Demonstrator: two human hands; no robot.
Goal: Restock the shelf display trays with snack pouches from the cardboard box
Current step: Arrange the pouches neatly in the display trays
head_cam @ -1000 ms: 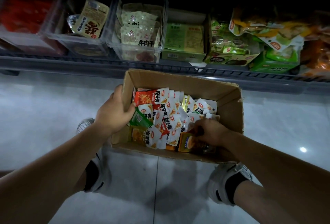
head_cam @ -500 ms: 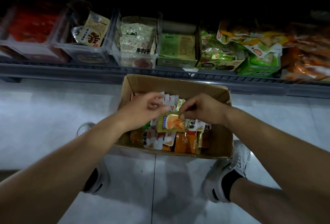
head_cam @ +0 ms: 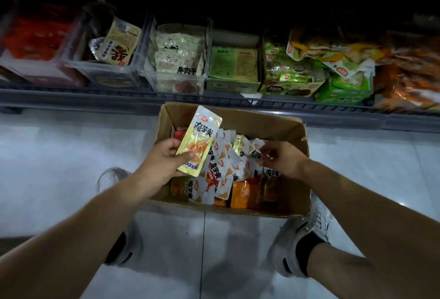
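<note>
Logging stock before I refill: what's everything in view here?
cardboard box: one, brown, on floor below shelf
loose pouches: many, white, red, orange, inside box
yellow pouch: one, yellow, above box
clear trays: three, clear, shelf left
green cartons: several, green, shelf middle and right
orange bags: several, orange, shelf far right
shoes: two, grey, on floor beside box
left hand: one, grips yellow pouch
right hand: one, pinches white pouch in box

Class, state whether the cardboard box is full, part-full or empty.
Part-full: snack pouches lie inside the cardboard box, its far wall bare above them.
</note>
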